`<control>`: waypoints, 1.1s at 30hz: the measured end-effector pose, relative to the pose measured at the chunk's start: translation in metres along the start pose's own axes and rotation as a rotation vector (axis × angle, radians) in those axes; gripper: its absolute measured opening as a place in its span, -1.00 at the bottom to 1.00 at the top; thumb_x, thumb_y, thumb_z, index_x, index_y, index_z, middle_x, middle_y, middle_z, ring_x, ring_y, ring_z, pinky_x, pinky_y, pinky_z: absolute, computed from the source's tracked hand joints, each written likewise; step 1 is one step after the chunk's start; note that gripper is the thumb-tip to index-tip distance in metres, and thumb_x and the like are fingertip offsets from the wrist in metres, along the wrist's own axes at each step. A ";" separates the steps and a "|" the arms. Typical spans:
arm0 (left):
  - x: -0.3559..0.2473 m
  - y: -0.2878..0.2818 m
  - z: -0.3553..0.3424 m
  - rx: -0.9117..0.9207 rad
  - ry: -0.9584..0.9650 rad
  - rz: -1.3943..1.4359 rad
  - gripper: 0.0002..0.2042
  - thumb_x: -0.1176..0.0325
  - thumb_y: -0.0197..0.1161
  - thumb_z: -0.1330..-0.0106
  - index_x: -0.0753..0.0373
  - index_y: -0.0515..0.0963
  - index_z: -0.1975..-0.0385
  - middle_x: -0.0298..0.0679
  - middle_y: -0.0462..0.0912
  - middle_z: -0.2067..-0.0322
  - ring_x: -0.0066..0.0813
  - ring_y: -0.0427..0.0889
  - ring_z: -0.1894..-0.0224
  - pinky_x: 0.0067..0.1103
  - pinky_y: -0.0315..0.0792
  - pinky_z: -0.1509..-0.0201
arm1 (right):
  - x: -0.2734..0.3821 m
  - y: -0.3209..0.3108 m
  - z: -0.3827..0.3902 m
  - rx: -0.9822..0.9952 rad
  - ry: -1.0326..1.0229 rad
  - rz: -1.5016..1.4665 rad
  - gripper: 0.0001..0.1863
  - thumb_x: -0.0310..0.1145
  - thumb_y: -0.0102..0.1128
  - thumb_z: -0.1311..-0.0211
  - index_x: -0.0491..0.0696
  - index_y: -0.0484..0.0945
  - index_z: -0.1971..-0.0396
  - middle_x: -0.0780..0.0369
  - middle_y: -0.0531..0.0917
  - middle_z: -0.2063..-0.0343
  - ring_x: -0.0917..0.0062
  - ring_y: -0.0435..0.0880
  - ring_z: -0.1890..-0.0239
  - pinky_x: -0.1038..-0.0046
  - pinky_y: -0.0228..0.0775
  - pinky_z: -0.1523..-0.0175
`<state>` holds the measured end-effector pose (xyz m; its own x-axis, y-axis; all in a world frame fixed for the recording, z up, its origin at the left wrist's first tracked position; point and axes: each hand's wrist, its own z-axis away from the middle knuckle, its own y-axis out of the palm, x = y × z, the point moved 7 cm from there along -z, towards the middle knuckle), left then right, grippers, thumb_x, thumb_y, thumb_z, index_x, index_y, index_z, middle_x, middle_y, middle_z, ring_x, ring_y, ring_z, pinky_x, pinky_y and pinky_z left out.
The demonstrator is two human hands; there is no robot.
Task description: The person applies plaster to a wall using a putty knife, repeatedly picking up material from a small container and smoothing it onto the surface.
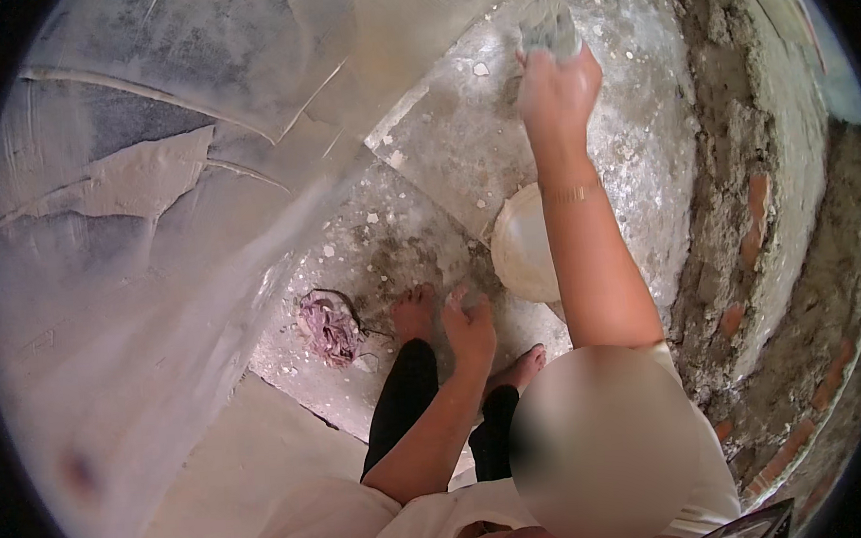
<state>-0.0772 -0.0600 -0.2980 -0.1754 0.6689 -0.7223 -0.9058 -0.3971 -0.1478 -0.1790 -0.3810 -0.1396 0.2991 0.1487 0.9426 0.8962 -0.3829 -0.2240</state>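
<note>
Head view: the right hand (559, 87), right of centre at the top of the frame, is closed around a flat, pale grey tool (552, 35), its outline blurred by motion or glare. The tool points toward the upper edge; whether it touches the surface beneath it I cannot tell. The left hand (471, 330), low and just right of centre, is released, its fingers loosely bent.

Under the right forearm (600, 260) sits a round, whitish tub (523, 245) with a pale rim, its right side hidden by the arm. The left hand is near its lower left edge, apart from it in the picture, and appears between 2 bare feet (413, 314). Farther left lies a crumpled pink-purple bundle (330, 329) with a dark strand along it, on grey floor (434, 152) speckled with white flecks.

A smooth grey plaster wall (234, 45) with raised ridges fills the upper left, its lower edge running diagonally from top centre to the lower left. Rough brown masonry (716, 137) with exposed reddish bricks bounds the right side. Room for moving shows as a strip of floor between these 2 walls, above and left of the tub; 1 dark seam crosses it diagonally toward the tub.
</note>
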 end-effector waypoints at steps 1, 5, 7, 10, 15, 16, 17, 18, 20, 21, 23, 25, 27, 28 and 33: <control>-0.001 0.004 0.002 0.001 -0.011 -0.039 -0.64 0.43 0.17 -0.14 0.48 0.35 0.09 -0.14 0.46 0.49 -0.49 0.40 0.54 -0.55 0.29 0.45 | -0.015 0.003 -0.013 -0.022 0.053 -0.012 -0.88 -0.62 -0.06 0.10 -0.26 0.42 0.48 0.08 0.53 0.59 0.36 0.48 0.57 0.38 0.34 0.43; -0.016 0.017 0.011 0.035 -0.126 0.040 -0.64 0.42 0.17 -0.16 0.47 0.35 0.08 -0.16 0.48 0.49 -0.52 0.40 0.54 -0.55 0.29 0.45 | -0.036 0.046 -0.022 0.022 -0.095 0.231 -0.77 -0.64 -0.11 0.03 -0.23 0.50 0.35 0.26 0.55 0.52 0.68 0.46 0.51 0.66 0.28 0.44; 0.007 -0.003 0.000 -0.072 -0.046 0.060 -0.63 0.41 0.17 -0.16 0.48 0.35 0.08 -0.16 0.47 0.48 -0.52 0.40 0.54 -0.55 0.29 0.44 | 0.016 0.065 0.014 0.085 0.025 0.177 -0.77 -0.65 -0.10 0.03 -0.22 0.50 0.35 0.27 0.55 0.53 0.69 0.46 0.52 0.66 0.27 0.46; 0.004 -0.004 -0.002 -0.101 -0.017 0.047 -0.62 0.40 0.18 -0.16 0.49 0.35 0.08 -0.13 0.45 0.42 -0.52 0.41 0.51 -0.56 0.30 0.42 | 0.030 0.036 0.029 0.130 0.161 -0.113 -0.82 -0.63 -0.08 0.06 -0.23 0.48 0.41 0.21 0.52 0.59 0.58 0.45 0.55 0.53 0.28 0.46; 0.002 0.003 0.002 -0.007 -0.062 0.006 -0.61 0.39 0.19 -0.16 0.50 0.36 0.07 -0.07 0.41 0.28 -0.50 0.43 0.43 -0.58 0.32 0.37 | 0.020 0.012 0.000 -0.019 0.085 -0.072 -0.88 -0.63 -0.09 0.05 -0.23 0.45 0.48 0.17 0.47 0.66 0.50 0.43 0.56 0.45 0.30 0.46; -0.002 0.009 0.004 0.043 -0.097 0.002 -0.62 0.39 0.19 -0.16 0.49 0.37 0.07 -0.05 0.40 0.27 -0.47 0.43 0.40 -0.58 0.32 0.34 | 0.022 0.024 0.003 0.065 0.058 0.138 -0.78 -0.61 -0.06 0.01 -0.28 0.45 0.30 0.20 0.53 0.58 0.57 0.45 0.53 0.51 0.32 0.44; -0.004 0.012 0.005 0.086 -0.132 -0.004 -0.62 0.39 0.18 -0.16 0.49 0.37 0.07 -0.04 0.39 0.25 -0.44 0.43 0.36 -0.57 0.33 0.31 | 0.025 0.038 0.008 0.150 0.033 0.343 -0.65 -0.59 -0.02 -0.02 -0.33 0.45 0.12 0.23 0.58 0.49 0.64 0.48 0.50 0.56 0.35 0.43; 0.001 0.013 0.003 0.090 -0.122 -0.001 -0.62 0.39 0.18 -0.16 0.49 0.37 0.07 -0.04 0.39 0.25 -0.44 0.43 0.36 -0.57 0.33 0.31 | 0.029 0.045 0.018 0.143 0.025 0.341 -0.65 -0.59 -0.02 -0.02 -0.33 0.45 0.12 0.23 0.58 0.49 0.64 0.48 0.50 0.56 0.35 0.43; 0.008 0.000 -0.006 0.056 -0.017 -0.115 -0.62 0.38 0.18 -0.16 0.50 0.37 0.08 -0.02 0.40 0.24 -0.40 0.44 0.30 -0.54 0.33 0.27 | 0.051 0.051 0.048 0.068 -0.087 0.155 -0.65 -0.59 -0.04 -0.01 -0.32 0.45 0.13 0.27 0.43 0.65 0.58 0.35 0.63 0.51 0.27 0.51; 0.005 -0.002 -0.008 0.048 0.021 -0.150 -0.62 0.38 0.17 -0.15 0.50 0.37 0.08 -0.02 0.40 0.24 -0.39 0.44 0.28 -0.54 0.33 0.25 | 0.060 0.046 0.055 0.039 -0.129 0.096 -0.65 -0.59 -0.05 0.00 -0.31 0.45 0.14 0.28 0.38 0.71 0.56 0.31 0.68 0.49 0.24 0.53; -0.001 -0.005 -0.002 -0.001 -0.069 -0.081 -0.62 0.38 0.16 -0.15 0.50 0.38 0.09 -0.01 0.40 0.22 -0.35 0.42 0.21 -0.51 0.32 0.20 | 0.072 0.020 0.048 0.073 -0.226 0.001 -0.59 -0.58 -0.05 -0.03 -0.35 0.39 0.05 0.29 0.35 0.70 0.58 0.32 0.67 0.50 0.23 0.55; 0.005 -0.008 -0.002 -0.014 -0.031 -0.068 -0.63 0.39 0.16 -0.15 0.51 0.38 0.10 -0.02 0.41 0.25 -0.37 0.43 0.25 -0.52 0.32 0.23 | 0.093 0.003 0.030 0.002 -0.280 -0.021 -0.59 -0.61 -0.07 -0.03 -0.36 0.39 0.05 0.31 0.31 0.70 0.60 0.33 0.66 0.53 0.24 0.56; -0.004 -0.005 0.004 -0.010 0.004 -0.056 -0.63 0.39 0.16 -0.15 0.51 0.38 0.10 -0.04 0.43 0.28 -0.39 0.44 0.28 -0.53 0.32 0.26 | 0.119 0.002 0.003 -0.011 -0.334 0.053 -0.55 -0.67 -0.04 0.05 -0.35 0.38 0.05 0.21 0.44 0.61 0.54 0.44 0.60 0.51 0.32 0.52; -0.021 0.004 0.013 0.007 -0.070 0.006 -0.64 0.41 0.16 -0.15 0.51 0.38 0.10 -0.06 0.43 0.33 -0.44 0.43 0.34 -0.57 0.31 0.31 | 0.126 -0.004 -0.008 -0.139 -0.344 -0.138 -0.61 -0.65 -0.09 0.09 -0.32 0.42 0.15 0.14 0.50 0.54 0.43 0.48 0.48 0.46 0.34 0.36; -0.013 0.009 0.012 0.021 -0.028 -0.007 -0.66 0.47 0.16 -0.14 0.51 0.38 0.11 -0.14 0.44 0.44 -0.61 0.39 0.48 -0.64 0.27 0.44 | 0.121 0.020 -0.017 -0.408 -0.818 -0.032 -0.68 -0.63 -0.12 0.10 -0.28 0.49 0.27 0.18 0.56 0.46 0.51 0.49 0.35 0.50 0.34 0.21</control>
<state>-0.0878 -0.0647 -0.2823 -0.1792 0.6891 -0.7022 -0.9149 -0.3791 -0.1385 -0.1304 -0.3859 -0.0255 0.5543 0.7052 0.4421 0.7694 -0.6367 0.0508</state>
